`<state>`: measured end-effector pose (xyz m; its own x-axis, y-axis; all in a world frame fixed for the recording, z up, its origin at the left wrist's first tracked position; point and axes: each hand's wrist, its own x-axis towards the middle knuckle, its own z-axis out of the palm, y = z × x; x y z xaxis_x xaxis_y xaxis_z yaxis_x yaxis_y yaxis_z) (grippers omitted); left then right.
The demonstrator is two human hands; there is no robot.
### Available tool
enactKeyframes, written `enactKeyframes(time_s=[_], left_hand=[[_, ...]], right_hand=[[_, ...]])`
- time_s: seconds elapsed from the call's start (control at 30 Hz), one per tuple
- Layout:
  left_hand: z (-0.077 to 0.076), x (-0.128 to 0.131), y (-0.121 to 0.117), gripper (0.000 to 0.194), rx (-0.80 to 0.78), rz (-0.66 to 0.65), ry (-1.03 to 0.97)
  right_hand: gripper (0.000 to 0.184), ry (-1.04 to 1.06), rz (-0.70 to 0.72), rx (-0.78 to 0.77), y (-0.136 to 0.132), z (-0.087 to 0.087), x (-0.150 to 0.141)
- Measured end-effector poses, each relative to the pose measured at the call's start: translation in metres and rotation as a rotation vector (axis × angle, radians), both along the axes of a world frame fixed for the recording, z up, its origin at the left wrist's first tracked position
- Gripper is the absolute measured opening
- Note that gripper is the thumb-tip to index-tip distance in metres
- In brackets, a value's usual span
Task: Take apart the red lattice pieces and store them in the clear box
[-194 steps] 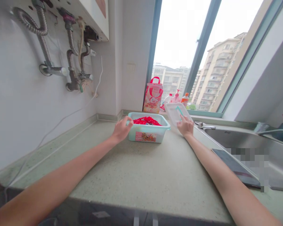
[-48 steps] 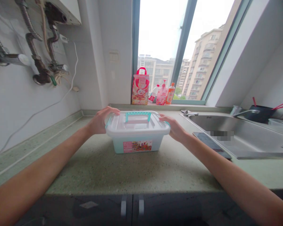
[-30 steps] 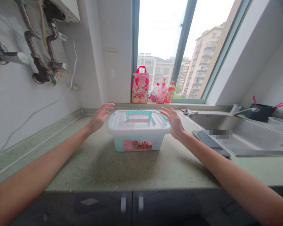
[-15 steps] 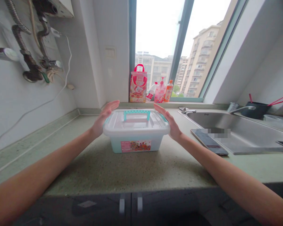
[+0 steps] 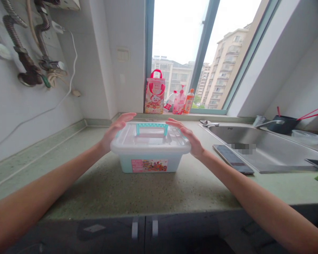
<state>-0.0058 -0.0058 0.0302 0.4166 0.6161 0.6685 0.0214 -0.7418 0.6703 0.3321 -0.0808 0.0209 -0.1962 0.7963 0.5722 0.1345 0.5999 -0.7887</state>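
Observation:
A clear plastic storage box [image 5: 148, 161] with a pale translucent lid and a turquoise carry handle [image 5: 152, 125] stands on the counter, its lid on. A colourful picture label is on its front wall. My left hand [image 5: 115, 132] is at the box's left side, fingers stretched forward along the lid's edge. On the opposite side, my right hand [image 5: 191, 139] has its fingers extended along the lid's right rim, near the side latch. Both palms face the box, and the thumbs are hidden. I cannot tell how firmly either hand touches it.
To the right, a phone [image 5: 233, 159] lies beside the steel sink [image 5: 275, 160] with its faucet [image 5: 270, 122]. A red-handled bag [image 5: 155, 95] and several bottles, including a pink pump bottle [image 5: 179, 102], stand on the windowsill. Pipes [image 5: 23, 63] run along the left wall.
The box appears slightly farther left and a little larger. My right fingers reach a bit farther over the lid's edge. The whole view has shifted slightly.

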Motion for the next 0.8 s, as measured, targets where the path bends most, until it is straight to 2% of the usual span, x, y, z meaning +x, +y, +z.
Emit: enactKeyframes(time_s=[0.1, 0.2, 0.33, 0.43, 0.5, 0.6, 0.7, 0.8], left_hand=[[-0.003, 0.001, 0.001, 0.06, -0.002, 0.02, -0.031], [-0.003, 0.001, 0.001, 0.057, -0.042, 0.009, -0.05], [-0.005, -0.002, 0.005, 0.05, -0.087, -0.041, -0.019], [-0.009, -0.003, 0.009, 0.049, -0.079, -0.051, -0.014], [-0.011, -0.001, 0.01, 0.048, -0.098, -0.047, -0.046], [-0.014, 0.008, 0.002, 0.046, -0.112, 0.0, -0.085], [-0.017, 0.02, -0.011, 0.048, -0.038, 0.065, -0.076], [-0.02, 0.028, -0.023, 0.048, 0.068, 0.094, -0.06]], right_hand=[[0.053, -0.031, -0.018, 0.031, -0.003, 0.003, 0.0], [0.051, -0.081, -0.068, 0.143, -0.013, 0.012, -0.002], [0.04, -0.229, -0.248, 0.405, -0.036, 0.028, -0.004], [0.033, -0.385, -0.415, 0.613, -0.056, 0.032, -0.011], [0.044, -0.484, -0.451, 0.719, -0.069, 0.028, -0.022], [0.06, -0.653, -0.378, 0.838, -0.083, 0.015, -0.046], [0.068, -0.819, -0.314, 0.88, -0.086, -0.001, -0.067], [0.072, -0.921, -0.341, 0.872, -0.08, -0.014, -0.076]])
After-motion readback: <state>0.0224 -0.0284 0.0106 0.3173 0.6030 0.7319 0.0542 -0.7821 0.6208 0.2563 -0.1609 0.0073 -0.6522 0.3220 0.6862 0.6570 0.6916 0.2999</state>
